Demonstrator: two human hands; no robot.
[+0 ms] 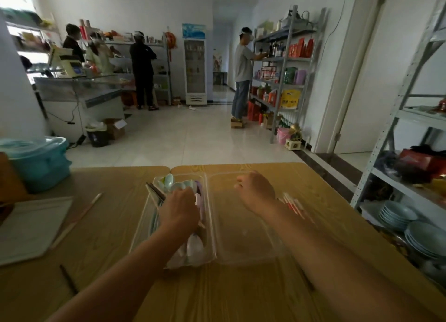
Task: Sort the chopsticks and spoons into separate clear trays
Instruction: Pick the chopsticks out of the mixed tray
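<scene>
Two trays: left tray (pixel 142 225) mixes spoons (pixel 179 185) and chopsticks (pixel 156 192), right tray (pixel 241 237) looks bare; sorting seems barely begun. Left grip (pixel 179 207) down among spoons, hold cannot be told; right grip (pixel 256 191) loosely curled, empty.

Beyond the left hand (pixel 179 207) and the right hand (pixel 257 192) the wood-grain worktop (pixel 115 225) ended, and a pale tiled floor (pixel 183 133) ran back to white walls (pixel 144 8). Far ahead of the left hand stood a glass counter (pixel 77 87) and stocked shelves (pixel 120 40); straight ahead, a glass-door fridge (pixel 195 70) beside a corridor opening (pixel 220 56). Ahead of the right hand a metal rack (pixel 284 63) held bottles (pixel 274 50) and red packets (pixel 301 47), next to a white door (pixel 381 80). Out to that hand's right, a second grey rack (pixel 420 114) carried stacked blue-grey plates (pixel 398 215). Daylight glared in far to the left.
</scene>
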